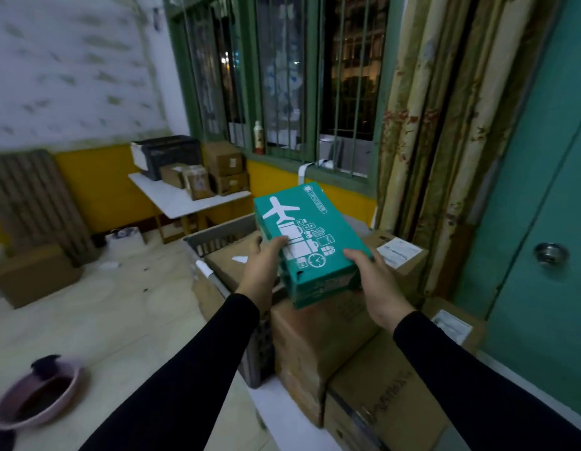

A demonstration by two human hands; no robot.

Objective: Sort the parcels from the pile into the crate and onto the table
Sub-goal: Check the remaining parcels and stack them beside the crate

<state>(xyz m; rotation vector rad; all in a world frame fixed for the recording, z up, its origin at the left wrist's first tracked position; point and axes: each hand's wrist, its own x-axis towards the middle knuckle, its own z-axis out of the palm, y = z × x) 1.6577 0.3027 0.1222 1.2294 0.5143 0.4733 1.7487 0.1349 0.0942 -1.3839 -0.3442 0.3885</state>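
Two hands: both hold one teal box (307, 236), lifted above the pile (331, 346) of brown cartons.
Left hand (261, 271): on the box's left long edge, thumb curled over the printed top, other fingers hidden under it.
Right hand (377, 288): at the box's near right corner, thumb along the top edge, fingers wrapped out of sight below.
Box axis: long axis runs from the near end between the hands away toward the window (282, 76), leaning a little left; the far end is tilted upward.
Box face: top shows a white plane and luggage print, plane toward the far end.
Crate (217, 242): grey slatted, just left of and behind the box, a brown carton lying in it.
Pile: directly under the box, stacked cartons, two with white labels to the box's right.
Tabletop (185, 200): white, well beyond the box to its left, carrying brown parcels and a dark crate.
Floor left of box: one carton, a purple basin.
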